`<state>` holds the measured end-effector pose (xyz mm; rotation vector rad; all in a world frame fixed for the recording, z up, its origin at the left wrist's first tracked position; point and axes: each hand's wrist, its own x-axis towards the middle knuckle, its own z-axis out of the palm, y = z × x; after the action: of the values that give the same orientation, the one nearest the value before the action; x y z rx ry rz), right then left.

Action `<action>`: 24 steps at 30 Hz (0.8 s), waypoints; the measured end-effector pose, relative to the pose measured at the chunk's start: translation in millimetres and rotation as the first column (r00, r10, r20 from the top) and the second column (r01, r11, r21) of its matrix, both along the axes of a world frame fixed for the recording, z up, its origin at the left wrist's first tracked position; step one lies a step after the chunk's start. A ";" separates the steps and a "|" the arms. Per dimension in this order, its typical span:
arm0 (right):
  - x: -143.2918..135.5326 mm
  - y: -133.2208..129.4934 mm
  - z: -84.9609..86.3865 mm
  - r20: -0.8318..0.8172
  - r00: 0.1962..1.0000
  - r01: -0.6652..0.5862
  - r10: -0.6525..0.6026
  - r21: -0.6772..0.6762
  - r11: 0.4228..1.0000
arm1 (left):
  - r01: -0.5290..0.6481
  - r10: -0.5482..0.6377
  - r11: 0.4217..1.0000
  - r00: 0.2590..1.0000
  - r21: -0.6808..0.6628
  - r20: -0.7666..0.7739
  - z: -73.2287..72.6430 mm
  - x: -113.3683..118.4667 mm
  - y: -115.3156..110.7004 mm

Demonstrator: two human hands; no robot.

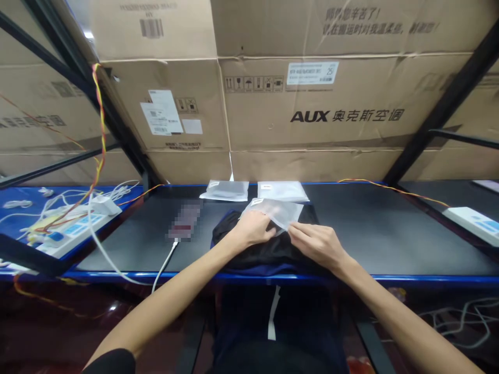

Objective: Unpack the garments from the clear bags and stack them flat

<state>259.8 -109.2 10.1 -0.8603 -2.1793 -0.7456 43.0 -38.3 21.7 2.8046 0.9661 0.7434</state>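
"Grip and obstructions?"

"Right hand (315, 241) pinched closed on a corner of a frosted pouch (287, 210). Left hand (254, 228): fingers partly hidden, hold cannot be determined. One object (185, 221) at left is pixelated."

"Location?"

"Pouch above dark cloth (265, 255) on the black tabletop (393, 228); printed cardboard (312, 135) stands behind, cut off at top."

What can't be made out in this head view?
All in the head view:
Left hand: some fingers veiled by the frosted pouch.
Dark cloth: partly covered by pouch and right hand.
Cabled device: pixelated.
White power strip: cut off by right edge.
Carton label: print too small, blurred.
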 end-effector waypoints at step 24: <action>25.8 38.1 -5.5 -0.010 0.986 0.166 -0.168 -0.092 0.982 | 0.479 -0.380 0.803 0.870 -0.354 0.315 -0.7 -47.9 -1.7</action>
<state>285.6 -71.1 4.6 -1.1030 -2.1583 -0.7210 -4.9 -40.0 21.0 2.3526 0.3567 0.6715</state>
